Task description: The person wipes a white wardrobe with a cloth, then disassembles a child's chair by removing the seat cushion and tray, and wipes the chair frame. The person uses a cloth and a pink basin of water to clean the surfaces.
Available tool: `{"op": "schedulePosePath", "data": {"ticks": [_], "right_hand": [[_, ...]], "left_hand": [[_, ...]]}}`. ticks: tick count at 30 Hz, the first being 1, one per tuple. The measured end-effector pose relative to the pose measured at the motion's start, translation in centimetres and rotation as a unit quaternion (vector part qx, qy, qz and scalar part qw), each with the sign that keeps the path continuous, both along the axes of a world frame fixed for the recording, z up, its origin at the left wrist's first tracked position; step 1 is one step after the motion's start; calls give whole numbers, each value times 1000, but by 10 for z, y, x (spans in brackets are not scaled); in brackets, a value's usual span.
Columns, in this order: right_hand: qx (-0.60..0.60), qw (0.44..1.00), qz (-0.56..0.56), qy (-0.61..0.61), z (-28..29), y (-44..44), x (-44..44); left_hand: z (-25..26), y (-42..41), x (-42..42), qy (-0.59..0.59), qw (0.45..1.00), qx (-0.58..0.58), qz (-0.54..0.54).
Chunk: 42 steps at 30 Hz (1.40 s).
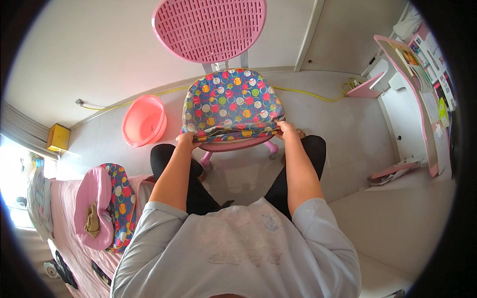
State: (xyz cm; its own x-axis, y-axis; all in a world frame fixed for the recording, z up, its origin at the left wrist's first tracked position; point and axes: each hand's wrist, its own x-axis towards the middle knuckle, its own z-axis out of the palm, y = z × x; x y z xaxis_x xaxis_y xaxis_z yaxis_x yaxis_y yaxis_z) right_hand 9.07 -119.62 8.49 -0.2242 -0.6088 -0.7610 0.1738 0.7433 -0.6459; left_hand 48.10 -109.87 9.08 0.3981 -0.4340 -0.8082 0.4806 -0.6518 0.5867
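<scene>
A patterned fabric seat cover (233, 98) with coloured balls and rings lies over the seat of a pink chair. Its front edge is bunched, and the pink rim of the seat (238, 145) shows below it. My left hand (189, 139) grips the cover at the front left corner. At the front right corner my right hand (286, 129) pinches the same cloth. Behind the seat stands the perforated pink plastic backrest (210, 29). The undersides of my fingers are partly hidden by the cloth.
A pink plastic basin (144, 121) sits on the floor left of the chair. A yellow cable (309, 92) runs along the wall. On the pink bed lie a pink cushion (93, 201) and another patterned cover (123, 208). A desk with papers (425, 97) stands at right.
</scene>
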Motion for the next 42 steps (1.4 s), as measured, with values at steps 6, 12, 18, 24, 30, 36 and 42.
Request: {"op": "schedulePosePath", "data": {"ticks": [6, 12, 18, 24, 30, 36, 42], "right_hand": [[-49, 991, 68, 106, 12, 3, 13], [-130, 985, 45, 102, -5, 14, 11], [-249, 915, 153, 277, -11, 31, 10], [-433, 743, 317, 400, 21, 57, 25], [-460, 597, 414, 510, 23, 54, 21], [-472, 530, 411, 573, 13, 42, 28], [-444, 395, 444, 670, 12, 27, 32]], "left_hand": [[-25, 8, 14, -93, 991, -22, -95], [8, 27, -22, -248, 964, -62, -78], [27, 68, -42, -554, 757, -103, -330], [26, 63, -37, -651, 665, -202, -304], [20, 56, -33, -669, 612, -238, -349], [22, 39, -22, -690, 573, -169, -409], [22, 23, -14, -721, 513, -90, -457]]}}
